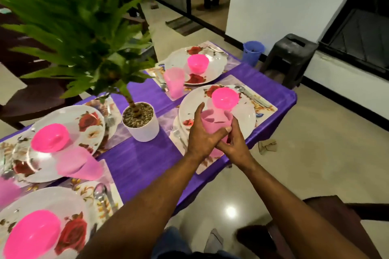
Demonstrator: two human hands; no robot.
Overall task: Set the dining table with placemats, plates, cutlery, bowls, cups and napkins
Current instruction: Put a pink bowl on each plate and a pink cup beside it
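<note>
Here, left hand point(200, 139) and right hand point(235, 143) curled around pink cup point(216, 121)

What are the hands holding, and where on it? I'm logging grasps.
Both hands grip one pale pink cup: left hand wraps its side, right hand holds lower, near its base.

Upright pink cup point(216, 121) over placemat point(267, 107)

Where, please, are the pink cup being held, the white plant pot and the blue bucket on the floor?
pink cup point(214, 121): head view, upper wall below the rim.
white plant pot point(145, 130): head view, front wall.
blue bucket point(251, 54): head view, outer side wall.
</note>
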